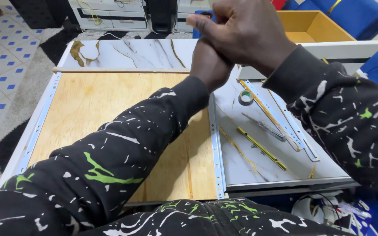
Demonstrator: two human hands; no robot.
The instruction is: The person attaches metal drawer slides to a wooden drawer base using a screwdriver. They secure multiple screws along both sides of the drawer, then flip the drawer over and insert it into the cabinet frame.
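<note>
Right hand (246, 32) clasped over left hand (208, 65), fingers closed, above pale plywood panel (97, 105)

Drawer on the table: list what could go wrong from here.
The small tape roll, the screwdriver and the yellow tool lie loose on the marble-patterned panel; a nudge from a sleeve might knock them off. Both hands, the left hand and right hand, are clasped above, so nothing steadies the drawer.

A white marble-look table (250, 168) carries a plywood panel (97, 105) at nine o'clock; tape roll (246, 97), screwdriver (265, 127) and metal rails (285, 122) at three.
</note>
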